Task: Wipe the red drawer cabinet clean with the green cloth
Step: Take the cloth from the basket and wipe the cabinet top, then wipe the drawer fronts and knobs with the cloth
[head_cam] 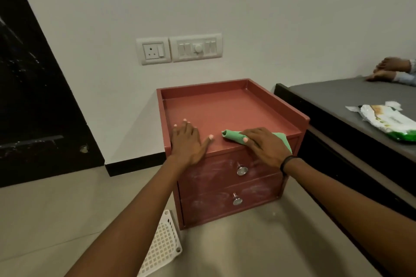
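Two bare forearms enter from the bottom edge of the frame, one from the lower left and one from the lower right, and neither shows any sleeve. The left hand (188,143), just left of centre, wears no ring, watch or band. Its fingers (185,124) end in short nails that look pale and glossy, and the thumbnail shows the same light colour. The right hand (265,147), just right of centre, has matching pale nails where they show. A thin dark band (288,161) circles the right wrist, narrow and plain, with no face or markings to be made out.
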`<state>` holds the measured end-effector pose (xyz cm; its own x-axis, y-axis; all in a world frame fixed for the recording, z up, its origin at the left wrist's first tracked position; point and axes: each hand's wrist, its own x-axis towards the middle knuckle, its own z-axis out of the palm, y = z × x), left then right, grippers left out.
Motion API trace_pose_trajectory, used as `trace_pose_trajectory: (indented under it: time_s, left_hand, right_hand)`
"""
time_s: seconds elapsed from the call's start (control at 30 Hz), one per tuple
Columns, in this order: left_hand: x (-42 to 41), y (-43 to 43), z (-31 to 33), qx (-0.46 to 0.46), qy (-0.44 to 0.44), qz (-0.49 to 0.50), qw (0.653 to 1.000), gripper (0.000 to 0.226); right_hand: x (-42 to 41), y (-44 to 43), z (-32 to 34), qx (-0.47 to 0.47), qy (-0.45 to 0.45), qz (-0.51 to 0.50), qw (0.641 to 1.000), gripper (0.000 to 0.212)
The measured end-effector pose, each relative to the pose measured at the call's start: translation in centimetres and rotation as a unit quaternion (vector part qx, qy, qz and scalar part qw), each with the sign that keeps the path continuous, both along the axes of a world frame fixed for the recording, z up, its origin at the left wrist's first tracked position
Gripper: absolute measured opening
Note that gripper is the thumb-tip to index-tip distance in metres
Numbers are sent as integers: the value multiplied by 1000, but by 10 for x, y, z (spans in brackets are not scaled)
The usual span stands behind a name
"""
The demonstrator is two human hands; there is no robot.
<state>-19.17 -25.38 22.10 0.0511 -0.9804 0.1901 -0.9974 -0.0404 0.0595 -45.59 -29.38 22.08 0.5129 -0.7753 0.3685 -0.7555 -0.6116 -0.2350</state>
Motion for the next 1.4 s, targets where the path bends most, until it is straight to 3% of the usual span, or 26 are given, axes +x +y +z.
trace_pose_trajectory:
  time_s: [0.1,0.2,0.33,0.4,0.53,0.63,0.7,0.8,0.9,0.97,1.13,1.27,1.4]
  left_hand:
    - [-4,4,1,-11,25,18,999,82]
    - [-5,7,-4,-40,48,-34,997,55]
    - [-1,25,-20,-106,3,-107,989,27]
    - [2,32,-27,-122,-15,-120,985,29]
    - [-1,36,-28,-184,-21,-115,976,38]
    - [-6,37,-28,-192,-12,-97,977,46]
    - [-6,37,-28,-184,-13,-88,979,49]
    - [-5,36,-27,-177,-6,-78,981,50]
    - [-7,32,-30,-183,5,-65,981,53]
    - [-10,31,-31,-191,16,-59,980,56]
    - [-7,36,-30,-165,8,-59,984,65]
    - [1,39,-33,-138,-63,-67,986,71]
    - [-2,37,-37,-149,-57,-62,985,76]
  right_hand:
    - [21,3,-11,-23,-52,-18,998,42]
    - [67,31,-64,-95,-167,-85,978,40]
    - [117,68,-127,-121,-289,-107,944,46]
    - [127,73,-152,-137,-253,-98,953,51]
    - [139,72,-190,-192,-96,-19,977,68]
    - [143,65,-212,-253,30,93,962,61]
    - [132,48,-212,-298,71,116,945,68]
    - [111,21,-200,-307,28,18,951,86]
    - [132,34,-201,-241,-85,-76,964,69]
    - [162,63,-216,-181,-143,-85,969,63]
    - [172,103,-260,-172,-89,28,981,73]
    - [147,58,-217,-185,-111,-92,972,75]
    - [161,65,-205,-131,-167,-120,970,70]
